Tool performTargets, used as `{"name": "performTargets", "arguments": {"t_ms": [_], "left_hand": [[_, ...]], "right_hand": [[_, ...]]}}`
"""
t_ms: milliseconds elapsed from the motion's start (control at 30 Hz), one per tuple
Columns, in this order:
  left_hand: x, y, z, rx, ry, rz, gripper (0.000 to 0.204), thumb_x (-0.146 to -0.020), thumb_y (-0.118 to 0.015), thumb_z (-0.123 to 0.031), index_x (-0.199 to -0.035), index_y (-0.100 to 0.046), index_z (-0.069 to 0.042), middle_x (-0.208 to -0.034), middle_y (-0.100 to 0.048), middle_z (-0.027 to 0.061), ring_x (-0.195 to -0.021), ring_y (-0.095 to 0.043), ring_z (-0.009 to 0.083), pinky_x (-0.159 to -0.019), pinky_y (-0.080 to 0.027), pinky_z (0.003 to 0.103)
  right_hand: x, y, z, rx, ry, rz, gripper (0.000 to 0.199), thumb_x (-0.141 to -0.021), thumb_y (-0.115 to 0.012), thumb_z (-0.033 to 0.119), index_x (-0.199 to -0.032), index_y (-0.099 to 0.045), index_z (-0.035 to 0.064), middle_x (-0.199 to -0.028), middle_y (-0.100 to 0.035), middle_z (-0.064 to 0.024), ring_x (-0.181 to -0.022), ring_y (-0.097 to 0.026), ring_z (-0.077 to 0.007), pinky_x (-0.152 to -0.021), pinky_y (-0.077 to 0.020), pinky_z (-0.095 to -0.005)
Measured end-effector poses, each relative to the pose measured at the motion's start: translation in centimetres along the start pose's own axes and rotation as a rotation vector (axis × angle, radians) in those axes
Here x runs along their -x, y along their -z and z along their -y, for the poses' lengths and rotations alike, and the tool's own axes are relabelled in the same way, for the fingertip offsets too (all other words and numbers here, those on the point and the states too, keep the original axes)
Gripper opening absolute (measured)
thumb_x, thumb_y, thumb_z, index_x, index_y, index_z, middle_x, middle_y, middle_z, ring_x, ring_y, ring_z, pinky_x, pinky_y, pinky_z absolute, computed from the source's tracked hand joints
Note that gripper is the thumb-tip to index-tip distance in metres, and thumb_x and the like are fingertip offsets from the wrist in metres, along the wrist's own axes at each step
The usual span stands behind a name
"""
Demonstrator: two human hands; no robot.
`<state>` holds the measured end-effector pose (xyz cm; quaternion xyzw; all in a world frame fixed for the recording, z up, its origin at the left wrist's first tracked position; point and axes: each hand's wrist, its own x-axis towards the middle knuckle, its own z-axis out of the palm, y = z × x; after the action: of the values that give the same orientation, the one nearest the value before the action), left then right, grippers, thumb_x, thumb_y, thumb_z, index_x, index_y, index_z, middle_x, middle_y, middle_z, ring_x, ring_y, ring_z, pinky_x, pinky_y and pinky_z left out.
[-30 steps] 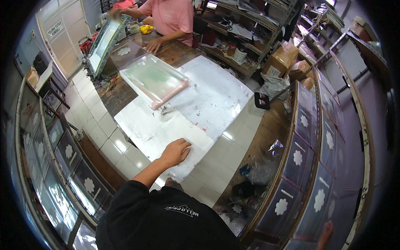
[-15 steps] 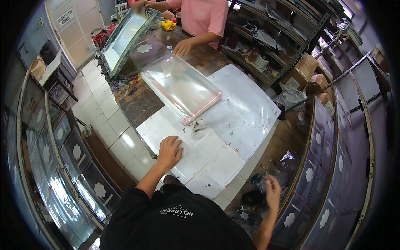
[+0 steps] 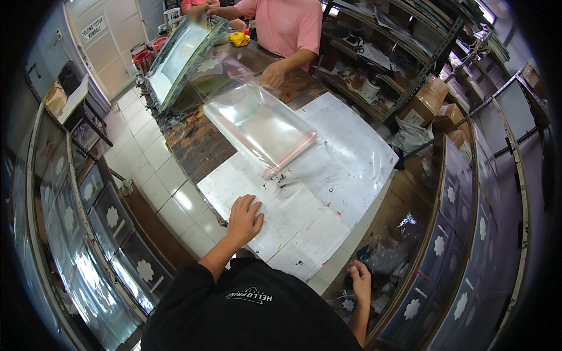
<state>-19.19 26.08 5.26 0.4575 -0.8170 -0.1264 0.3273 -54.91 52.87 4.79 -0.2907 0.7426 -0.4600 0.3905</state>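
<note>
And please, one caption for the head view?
Left hand at the white sheet, right hand off to the side, clear plastic stack lying beyond.

White floor tiles (image 3: 153, 168), cluttered metal shelving (image 3: 413, 52)

White sign (image 3: 92, 29) on door (image 3: 120, 50) — dark capitals, two lines; black shirt (image 3: 222, 319) — white lettering (image 3: 250, 296).

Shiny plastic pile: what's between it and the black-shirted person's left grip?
In the head view, part of the white sheet lies between the shiny plastic pile and the left grip.
</note>
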Motion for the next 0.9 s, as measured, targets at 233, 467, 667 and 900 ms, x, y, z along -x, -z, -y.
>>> {"name": "performTargets", "arguments": {"t_ms": [233, 467, 667, 900], "left_hand": [[0.1, -0.2, 0.1, -0.008, -0.015, -0.006, 0.038, -0.081, -0.07, -0.016, -0.116, -0.064, -0.003, -0.129, -0.054, 0.0199, -0.125, -0.048, 0.04, -0.109, -0.037, 0.052], [-0.1, -0.1, 0.2, 0.027, -0.022, -0.036, 0.036, -0.078, -0.071, -0.012, -0.113, -0.065, -0.002, -0.127, -0.056, 0.0187, -0.122, -0.051, 0.0387, -0.107, -0.039, 0.049], [-3.0, 1.2, 1.3, 0.257, 0.181, -0.295, 0.025, -0.085, -0.066, -0.009, -0.108, -0.065, 0.001, -0.114, -0.062, 0.018, -0.109, -0.058, 0.0352, -0.097, -0.045, 0.042], [-15.6, 4.8, 2.9, 0.228, 0.067, -0.421, 0.018, -0.09, -0.065, -0.011, -0.105, -0.065, 0.0, -0.102, -0.062, 0.0157, -0.102, -0.058, 0.0345, -0.09, -0.046, 0.042]], "right_hand": [[0.8, -1.6, -1.9, 0.028, -0.024, 0.034, 0.036, -0.097, -0.061, 0.016, -0.125, -0.06, -0.0059, -0.112, -0.069, -0.0129, -0.1, -0.067, -0.0203, -0.09, -0.0502, -0.032], [1.0, -2.2, -2.8, 0.059, -0.045, 0.04, 0.036, -0.097, -0.062, 0.017, -0.125, -0.061, -0.0057, -0.111, -0.069, -0.0126, -0.1, -0.067, -0.02, -0.09, -0.0503, -0.0319], [1.9, -2.6, -2.2, 0.117, -0.089, 0.036, 0.036, -0.098, -0.059, 0.015, -0.127, -0.059, -0.0072, -0.114, -0.068, -0.0133, -0.099, -0.066, -0.0196, -0.09, -0.0506, -0.0311], [3.6, -2.6, -2.7, 0.143, -0.123, -0.019, 0.035, -0.095, -0.064, 0.018, -0.122, -0.064, -0.0038, -0.112, -0.07, -0.013, -0.104, -0.065, -0.0196, -0.093, -0.0498, -0.0324]]}}
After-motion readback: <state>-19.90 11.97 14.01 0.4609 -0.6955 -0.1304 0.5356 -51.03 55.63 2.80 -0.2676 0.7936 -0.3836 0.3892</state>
